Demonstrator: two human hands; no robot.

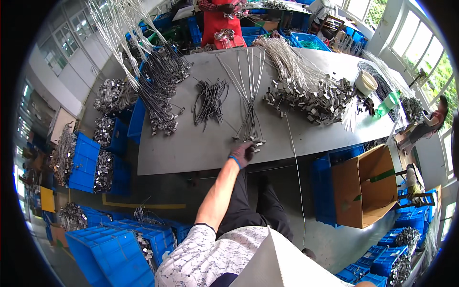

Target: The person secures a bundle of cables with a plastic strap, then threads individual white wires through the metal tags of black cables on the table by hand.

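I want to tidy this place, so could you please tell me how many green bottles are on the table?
1 visible: the green bottle at the right end of the table, near a pale round object. Another may be hidden behind the cable piles.

Your glove point(243, 154) is dark with a blue cuff point(235, 161), your shirt point(205, 253) white with grey veining, the cables point(250, 107) white and black

An open cardboard box point(346, 193) sits at right, blue crates point(107, 258) lower left, bright windows point(415, 36) upper right.
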